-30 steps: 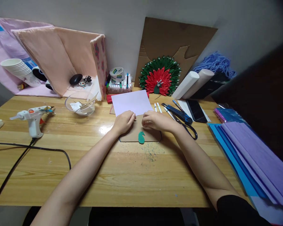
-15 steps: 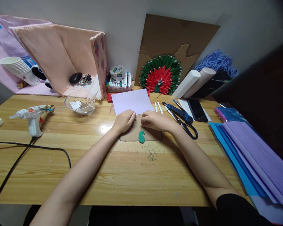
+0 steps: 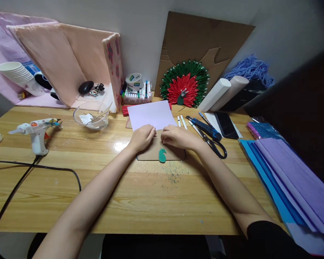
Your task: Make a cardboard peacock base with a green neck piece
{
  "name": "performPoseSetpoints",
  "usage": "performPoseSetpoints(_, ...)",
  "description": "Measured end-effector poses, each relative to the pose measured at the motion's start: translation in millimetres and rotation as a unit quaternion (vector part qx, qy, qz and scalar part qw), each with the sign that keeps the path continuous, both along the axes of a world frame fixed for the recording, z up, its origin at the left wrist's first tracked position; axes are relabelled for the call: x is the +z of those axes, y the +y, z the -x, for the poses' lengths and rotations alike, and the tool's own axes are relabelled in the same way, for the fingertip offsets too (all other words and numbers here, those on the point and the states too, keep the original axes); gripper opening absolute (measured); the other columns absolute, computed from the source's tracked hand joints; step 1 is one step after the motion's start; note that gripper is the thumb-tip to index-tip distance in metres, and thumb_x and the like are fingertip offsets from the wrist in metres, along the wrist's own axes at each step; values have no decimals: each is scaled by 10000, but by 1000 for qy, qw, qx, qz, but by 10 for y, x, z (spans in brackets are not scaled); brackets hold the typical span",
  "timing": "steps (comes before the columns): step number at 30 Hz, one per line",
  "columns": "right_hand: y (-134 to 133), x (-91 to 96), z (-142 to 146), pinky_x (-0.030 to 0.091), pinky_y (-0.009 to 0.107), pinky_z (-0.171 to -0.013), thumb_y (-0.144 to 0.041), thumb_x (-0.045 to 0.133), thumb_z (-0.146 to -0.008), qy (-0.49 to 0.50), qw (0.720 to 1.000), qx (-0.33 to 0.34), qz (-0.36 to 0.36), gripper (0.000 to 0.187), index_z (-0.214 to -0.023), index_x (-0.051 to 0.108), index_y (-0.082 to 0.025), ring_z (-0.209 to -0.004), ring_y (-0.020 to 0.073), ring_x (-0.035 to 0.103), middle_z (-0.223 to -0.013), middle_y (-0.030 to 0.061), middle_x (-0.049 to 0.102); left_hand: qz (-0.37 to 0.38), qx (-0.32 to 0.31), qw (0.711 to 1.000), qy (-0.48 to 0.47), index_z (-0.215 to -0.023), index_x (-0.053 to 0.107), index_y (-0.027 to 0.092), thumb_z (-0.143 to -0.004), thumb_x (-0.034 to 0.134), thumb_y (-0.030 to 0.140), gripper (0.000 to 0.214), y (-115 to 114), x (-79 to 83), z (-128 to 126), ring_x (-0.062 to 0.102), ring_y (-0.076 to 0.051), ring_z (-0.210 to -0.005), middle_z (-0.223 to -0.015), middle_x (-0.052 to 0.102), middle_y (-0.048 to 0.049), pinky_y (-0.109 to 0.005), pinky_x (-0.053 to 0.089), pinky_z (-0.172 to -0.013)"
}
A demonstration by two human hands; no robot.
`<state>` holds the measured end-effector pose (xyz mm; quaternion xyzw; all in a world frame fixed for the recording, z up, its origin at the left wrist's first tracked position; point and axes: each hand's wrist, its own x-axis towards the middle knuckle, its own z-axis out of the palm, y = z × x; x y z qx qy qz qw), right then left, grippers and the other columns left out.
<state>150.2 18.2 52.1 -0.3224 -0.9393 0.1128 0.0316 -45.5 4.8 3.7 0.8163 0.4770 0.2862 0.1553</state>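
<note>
A small green bird-shaped cutout (image 3: 162,156) lies flat on a piece of brown cardboard (image 3: 148,155) with a dark outline near its lower corners. Just above its head, my right hand (image 3: 175,137) is bent down with thumb and fingers pinched together. A tiny thin piece shows under those fingertips, too small to name. My left hand (image 3: 143,138) rests on the cardboard's left side, fingers curled closed. Behind both hands lies a sheet of lilac paper (image 3: 151,114), touching or overlapping the cardboard's far edge.
A glue gun (image 3: 39,135) stands at left with its cord, near a clear bowl (image 3: 93,120). Scissors (image 3: 214,146), a utility knife (image 3: 205,128) and a phone (image 3: 226,125) lie right. Behind leans a red-and-green peacock craft (image 3: 185,84). Folded coloured sheets (image 3: 291,180) line the right edge.
The view has shifted very slightly. Both hands stay in nearly the same place, and the green cutout lies where it was on the cardboard.
</note>
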Motion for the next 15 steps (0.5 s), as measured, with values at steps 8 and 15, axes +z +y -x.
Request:
performPoseSetpoints(8,63,30,-133,383,272,-688,-206,597,-799,14,999,30,42,72,-774,665,-201,-817,175,531,-854,50,596,-1,-52,999,3,-795,582,187,-925,314,298,319,-8,14,3,539,-161,-775,-794,583,-33,-277,396,-701)
performPoseSetpoints(15,61,-38,-95,409,281,-712,-196,627,-774,31,994,55,91,61,-797,683,-198,-821,174,551,-846,47,627,25,-136,990,-2,-922,670,223,-860,454,352,259,-52,68,12,521,-135,-714,-820,555,-18,-259,394,-661)
